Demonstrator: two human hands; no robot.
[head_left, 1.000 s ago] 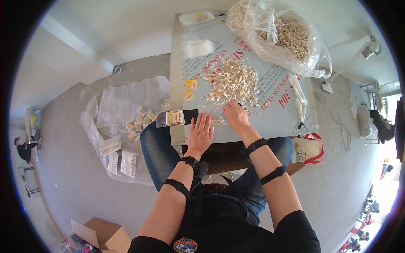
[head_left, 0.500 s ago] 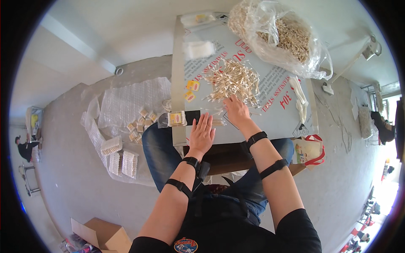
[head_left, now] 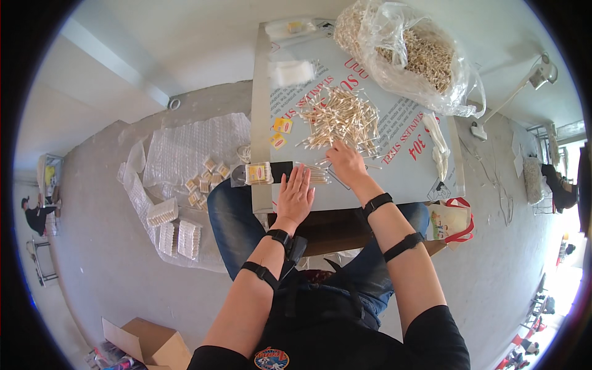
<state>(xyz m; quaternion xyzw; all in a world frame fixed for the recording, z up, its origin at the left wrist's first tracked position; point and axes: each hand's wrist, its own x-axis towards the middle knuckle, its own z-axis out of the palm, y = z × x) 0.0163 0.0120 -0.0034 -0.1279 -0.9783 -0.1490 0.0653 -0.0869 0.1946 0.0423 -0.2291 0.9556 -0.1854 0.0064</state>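
A loose pile of cotton swabs [head_left: 342, 117] with pale sticks lies on the tabletop. My right hand [head_left: 346, 164] is at its near edge, fingers bent and closed on swabs, though the fingertips are partly hidden. Flat on the table's near side rests my left hand [head_left: 296, 196], its fingers stretched out. A small row of swabs [head_left: 319, 176] sticks out to the right from beside and under its fingers. Left of that hand, a clear pack of swabs with a yellow label [head_left: 258, 173] sits by a black strip [head_left: 282, 171] at the table edge.
A big clear bag of swabs [head_left: 425, 58] stands at the far right of the table [head_left: 370, 191]. Yellow cards [head_left: 282, 126] lie at the left, white plastic sleeves [head_left: 436, 145] at the right. Packed swabs [head_left: 190, 239] lie on bubble wrap [head_left: 191, 142] on the floor.
My right hand has shifted slightly left and toward me at the pile's edge. Swabs beside my left hand look a little more spread; that hand has hardly moved.
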